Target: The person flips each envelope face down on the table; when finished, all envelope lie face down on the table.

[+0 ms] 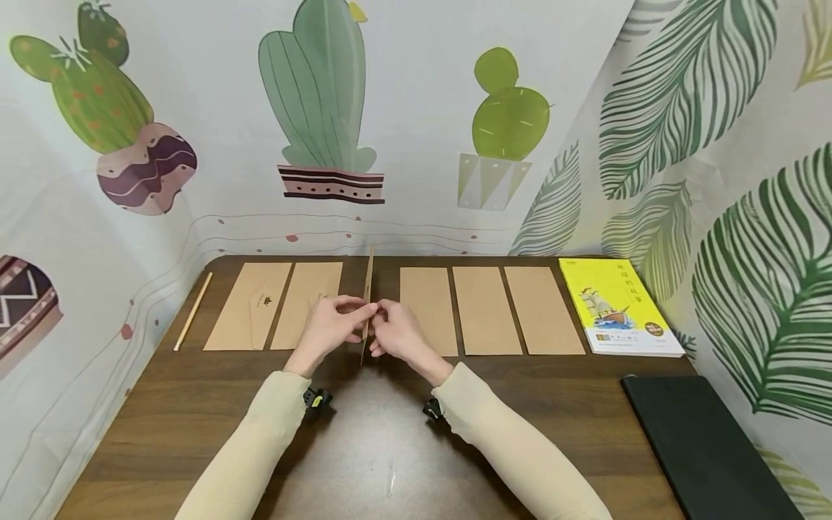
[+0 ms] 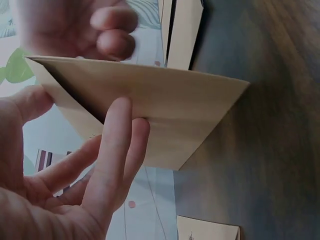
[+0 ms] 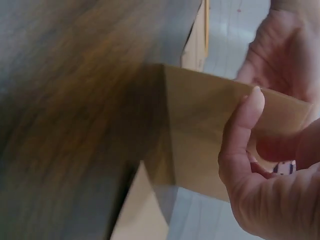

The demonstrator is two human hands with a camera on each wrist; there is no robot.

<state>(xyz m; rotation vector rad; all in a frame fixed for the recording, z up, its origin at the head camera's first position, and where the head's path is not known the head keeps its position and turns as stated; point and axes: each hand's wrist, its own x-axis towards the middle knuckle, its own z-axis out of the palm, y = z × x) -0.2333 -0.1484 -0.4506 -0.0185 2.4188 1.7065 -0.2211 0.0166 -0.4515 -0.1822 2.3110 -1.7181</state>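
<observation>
A brown kraft-paper envelope (image 1: 368, 278) stands on edge between my hands, near the middle of the row on the table. My left hand (image 1: 325, 326) holds it from the left; in the left wrist view its fingers (image 2: 116, 132) lie against the envelope, beside the dark slit under the lifted flap (image 2: 70, 100). From the other side my right hand (image 1: 401, 336) pinches it, a curled finger reaching its upper edge in the right wrist view and the thumb close to its plain face (image 3: 200, 110).
Two envelopes lie to the left, the outer one (image 1: 227, 310) with a crown print, and three plain ones (image 1: 486, 310) to the right. A pencil (image 1: 193, 310) lies at the far left. On the right are a yellow book (image 1: 601, 278) and a black flat pad (image 1: 705, 440).
</observation>
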